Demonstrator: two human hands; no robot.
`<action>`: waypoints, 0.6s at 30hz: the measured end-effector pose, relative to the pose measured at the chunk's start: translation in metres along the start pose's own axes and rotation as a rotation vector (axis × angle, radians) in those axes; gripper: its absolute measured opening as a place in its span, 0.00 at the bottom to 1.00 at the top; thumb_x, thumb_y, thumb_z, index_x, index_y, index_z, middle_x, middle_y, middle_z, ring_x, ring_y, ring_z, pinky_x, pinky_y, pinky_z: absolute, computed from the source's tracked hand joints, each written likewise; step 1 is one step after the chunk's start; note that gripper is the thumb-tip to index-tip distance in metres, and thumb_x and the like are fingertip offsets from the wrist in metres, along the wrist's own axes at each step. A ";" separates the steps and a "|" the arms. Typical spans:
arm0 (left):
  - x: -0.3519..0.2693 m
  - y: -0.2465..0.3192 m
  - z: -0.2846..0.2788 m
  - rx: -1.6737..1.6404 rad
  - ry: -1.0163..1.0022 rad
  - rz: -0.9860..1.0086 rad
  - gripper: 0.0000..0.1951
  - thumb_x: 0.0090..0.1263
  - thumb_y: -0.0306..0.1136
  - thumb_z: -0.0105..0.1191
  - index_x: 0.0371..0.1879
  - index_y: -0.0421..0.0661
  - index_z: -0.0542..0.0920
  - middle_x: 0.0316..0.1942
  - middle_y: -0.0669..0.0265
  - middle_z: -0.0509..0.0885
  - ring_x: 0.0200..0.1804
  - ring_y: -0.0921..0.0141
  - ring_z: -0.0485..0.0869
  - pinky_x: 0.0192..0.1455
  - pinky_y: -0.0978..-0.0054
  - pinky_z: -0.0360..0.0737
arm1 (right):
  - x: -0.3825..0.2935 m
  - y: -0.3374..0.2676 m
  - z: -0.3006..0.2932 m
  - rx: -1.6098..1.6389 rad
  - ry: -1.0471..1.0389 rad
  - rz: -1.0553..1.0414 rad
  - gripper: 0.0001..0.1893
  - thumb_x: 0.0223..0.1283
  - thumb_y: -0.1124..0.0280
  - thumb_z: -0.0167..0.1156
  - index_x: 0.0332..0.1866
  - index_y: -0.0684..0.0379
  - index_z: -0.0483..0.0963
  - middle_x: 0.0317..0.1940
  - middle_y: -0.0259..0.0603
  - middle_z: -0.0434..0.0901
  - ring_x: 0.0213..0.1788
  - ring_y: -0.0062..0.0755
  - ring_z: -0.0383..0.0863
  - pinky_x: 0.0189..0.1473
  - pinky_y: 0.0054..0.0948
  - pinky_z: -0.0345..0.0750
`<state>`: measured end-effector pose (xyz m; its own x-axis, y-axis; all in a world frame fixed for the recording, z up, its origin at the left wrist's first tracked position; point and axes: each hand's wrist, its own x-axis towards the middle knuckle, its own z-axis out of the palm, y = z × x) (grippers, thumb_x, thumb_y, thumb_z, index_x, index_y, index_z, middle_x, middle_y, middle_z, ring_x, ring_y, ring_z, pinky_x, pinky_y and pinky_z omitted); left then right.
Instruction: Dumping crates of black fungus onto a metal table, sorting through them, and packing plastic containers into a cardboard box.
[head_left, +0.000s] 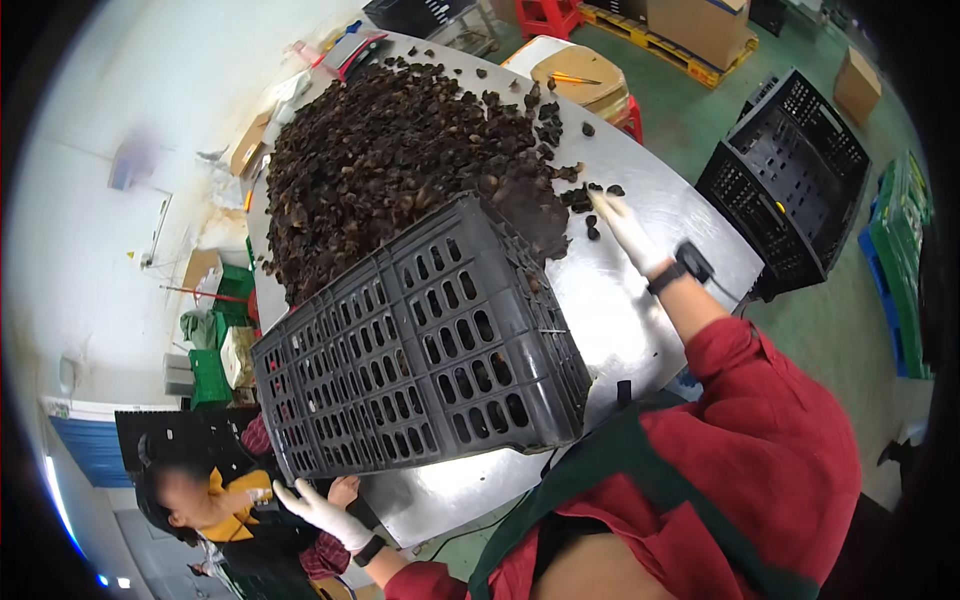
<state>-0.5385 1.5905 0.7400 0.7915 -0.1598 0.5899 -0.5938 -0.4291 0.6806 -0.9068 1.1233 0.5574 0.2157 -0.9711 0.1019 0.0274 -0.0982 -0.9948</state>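
A large black slotted plastic crate (397, 360) stands tilted on the steel table, its long side towards me. Dark pieces show through its slots. Beyond it spreads a broad heap of dark brown, mushroom-like pieces (390, 142). My right hand (626, 229), in a white glove, is stretched out over the table, its fingertips by a few loose dark pieces (577, 199); it grips nothing. My left hand (322, 517), also gloved, has its fingers spread below the crate's near left corner. Whether it touches the crate I cannot tell.
A co-worker (225, 510) is at the lower left, one hand (344, 491) by the crate's lower edge. The steel table (622, 315) carries a small black device (694, 260) with a cable. Another black crate (795, 180) is beyond its right edge. A scale (356, 56) sits at the far end.
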 end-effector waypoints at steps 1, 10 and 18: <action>0.015 -0.020 -0.002 -0.103 0.073 -0.094 0.31 0.75 0.41 0.44 0.71 0.37 0.55 0.71 0.50 0.59 0.70 0.59 0.62 0.72 0.64 0.56 | -0.018 0.043 -0.012 -0.079 0.084 0.083 0.26 0.68 0.55 0.52 0.61 0.67 0.71 0.57 0.50 0.77 0.62 0.37 0.73 0.66 0.29 0.66; 0.056 -0.056 0.021 -0.352 0.009 -0.348 0.32 0.69 0.38 0.51 0.69 0.38 0.59 0.64 0.53 0.68 0.61 0.61 0.72 0.66 0.63 0.68 | 0.055 0.146 -0.023 -0.464 0.529 0.139 0.36 0.61 0.58 0.58 0.72 0.60 0.56 0.72 0.59 0.54 0.74 0.54 0.51 0.74 0.39 0.50; 0.070 -0.100 0.004 -0.245 -0.111 -0.297 0.25 0.69 0.30 0.47 0.67 0.41 0.63 0.62 0.55 0.71 0.59 0.61 0.72 0.65 0.65 0.68 | 0.121 0.137 0.092 -0.192 0.180 0.079 0.39 0.63 0.49 0.55 0.73 0.63 0.55 0.72 0.60 0.53 0.75 0.54 0.51 0.75 0.38 0.50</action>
<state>-0.4236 1.6184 0.7117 0.9369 -0.1609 0.3103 -0.3427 -0.2486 0.9059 -0.7876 1.0121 0.4344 0.0320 -0.9988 0.0379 -0.1717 -0.0429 -0.9842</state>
